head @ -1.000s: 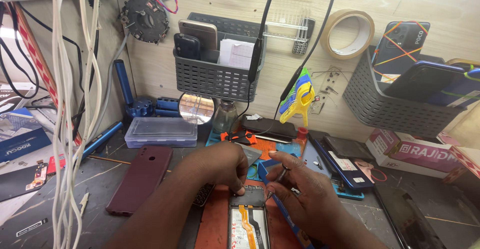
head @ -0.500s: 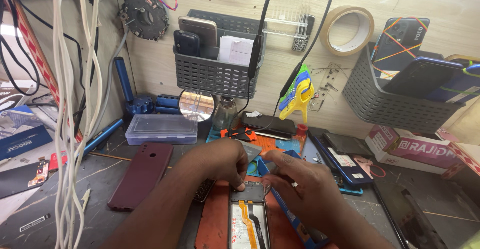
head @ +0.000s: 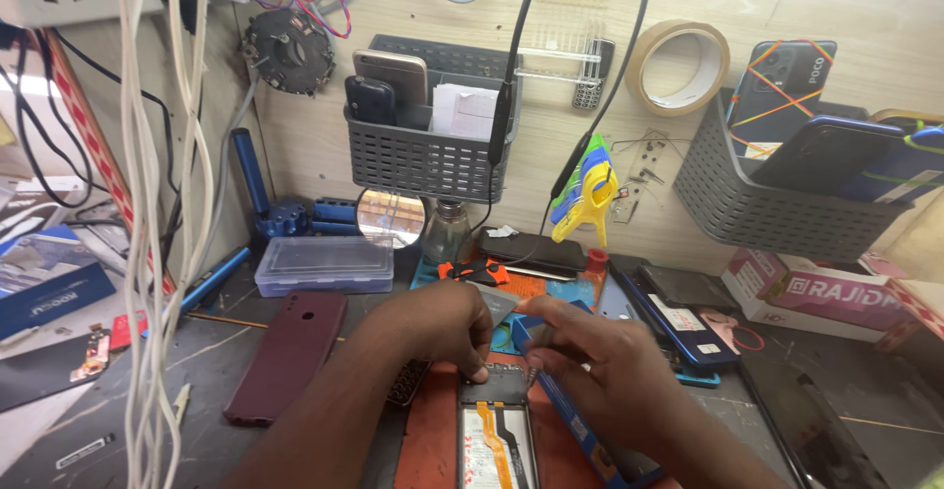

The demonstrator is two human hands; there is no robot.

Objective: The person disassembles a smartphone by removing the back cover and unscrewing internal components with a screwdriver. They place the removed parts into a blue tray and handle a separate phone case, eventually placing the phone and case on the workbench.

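1. Left hand (head: 433, 327) presses its fingertips on the top edge of the opened phone (head: 499, 435); its grip is curled, closed around nothing.
2. Lying on the orange mat (head: 428, 440), near centre of the table (head: 246, 346), the phone looks light, stiff and fragile; best held by its side edges.
3. Right hand (head: 600, 371) pinches a thin grey card (head: 497, 304) just beyond the phone.

Bright, even light falls from above and washes the pale wall behind the worktop (head: 118, 391) — shadows stay soft. The white cables (head: 147, 253) hang close and slightly blurred, and straight lines bow at the edges.
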